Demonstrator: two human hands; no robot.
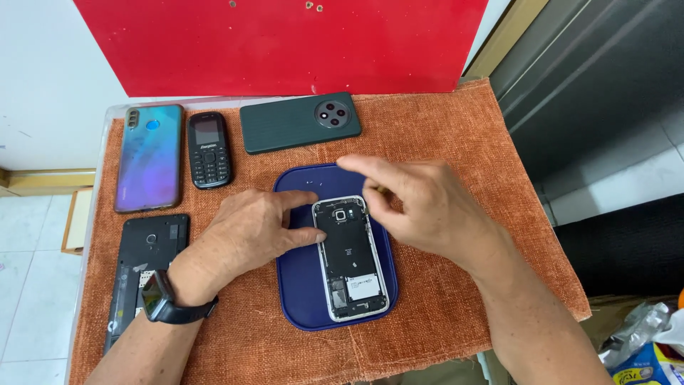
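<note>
Two hands work over the opened phone (350,257): left hand (246,239) pressing its edge, right hand (420,207) pinching something small, which could drop into the exposed parts.

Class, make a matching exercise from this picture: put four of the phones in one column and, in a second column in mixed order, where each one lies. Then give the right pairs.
Things:
1. Opened phone
2. Keypad phone
3. Green phone
4. Shiny blue phone

Places:
A. Far left of the back row
B. On the blue tray, by the left hand
C. Crosswise below the red board
D. Between the shiny blue and green phones

Pairs: 1-B, 2-D, 3-C, 4-A
</note>
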